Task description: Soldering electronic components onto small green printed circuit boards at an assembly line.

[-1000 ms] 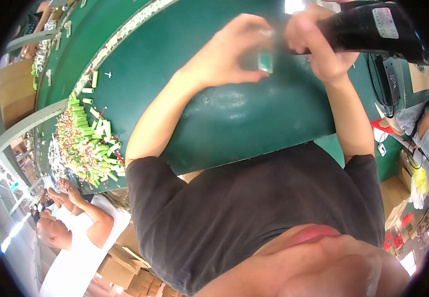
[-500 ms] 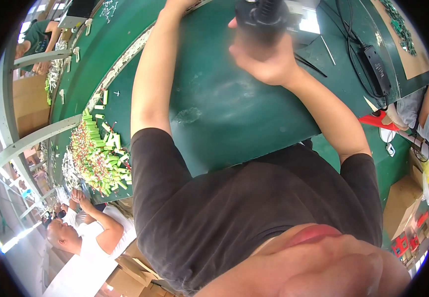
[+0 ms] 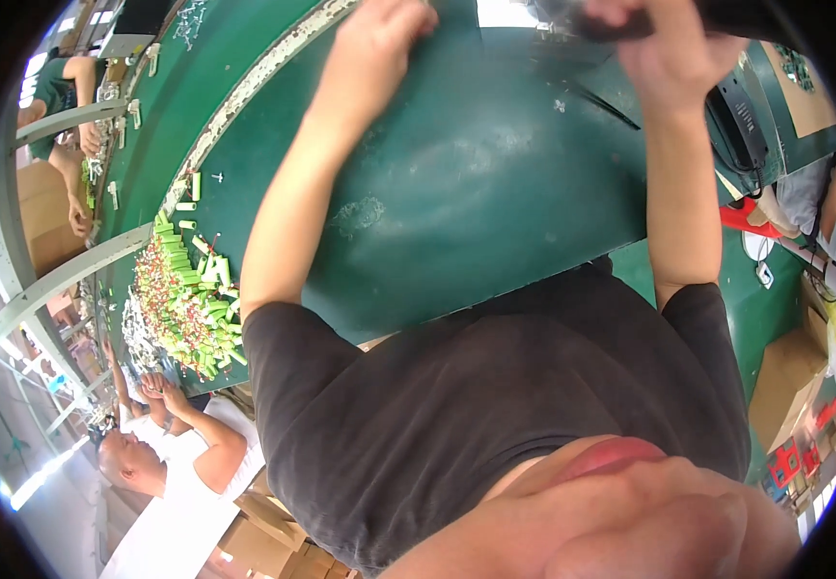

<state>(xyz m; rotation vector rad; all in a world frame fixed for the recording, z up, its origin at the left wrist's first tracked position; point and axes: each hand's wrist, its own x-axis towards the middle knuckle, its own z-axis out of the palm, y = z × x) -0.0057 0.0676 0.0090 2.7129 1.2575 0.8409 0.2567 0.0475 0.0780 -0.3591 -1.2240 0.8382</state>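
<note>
My left hand [image 3: 379,43] is at the far side of the green work table [image 3: 456,203], near the top edge of the view. Its fingers are curled together, and whatever they hold is too small or hidden to name. Farther right, my right hand [image 3: 678,63] is wrapped round a black cylindrical tool [image 3: 746,17], which is blurred and partly cut off by the view's edge. A bright, shiny surface [image 3: 507,13] shows between the hands. Dark thin tweezers [image 3: 611,108] lie on the table, left of my right wrist.
Many green cylinders with red wire ends [image 3: 191,299] are heaped at the table's left. A black power adapter [image 3: 741,125] with cables lies right of my forearm. A worn raised rail [image 3: 244,101] borders the table. Co-workers [image 3: 177,454] sit at the left.
My right hand has moved right with the black tool. My left hand has come nearer, more fully into view. The shiny surface has shifted left and up in the picture.
</note>
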